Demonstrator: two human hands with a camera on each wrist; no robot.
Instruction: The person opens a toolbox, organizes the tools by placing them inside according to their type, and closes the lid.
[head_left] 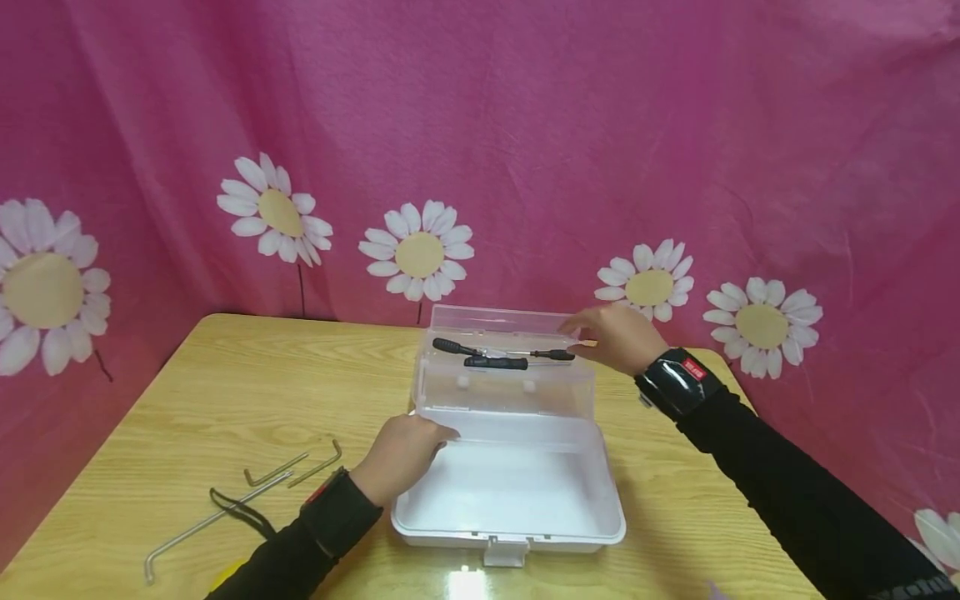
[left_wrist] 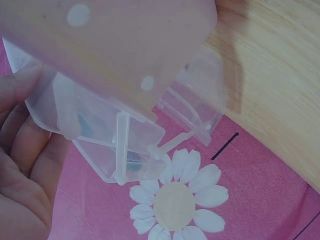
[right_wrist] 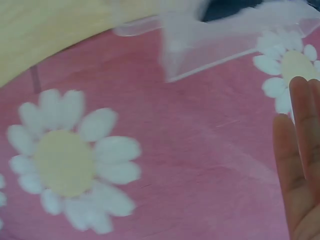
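A clear-lidded white plastic storage box (head_left: 510,492) stands unfolded on the table. My left hand (head_left: 401,458) grips its left wall, thumb over the rim; the left wrist view shows the fingers (left_wrist: 42,160) curled below the edge. Behind the base, the raised translucent tray (head_left: 502,392) holds black-handled tools that look like screwdrivers (head_left: 553,354), and a short black handle (head_left: 495,363). My right hand (head_left: 618,337) is at the tray's right end, by the clear lid (head_left: 487,317). In the right wrist view its visible fingers (right_wrist: 287,155) are straight, apart from the plastic.
Left of the box lie L-shaped metal hex keys (head_left: 273,471), a long bent metal rod (head_left: 202,525) and black curved handles (head_left: 243,508). Something yellow (head_left: 228,573) shows beside the left sleeve. A pink flowered curtain (head_left: 510,150) hangs behind the wooden table (head_left: 315,375).
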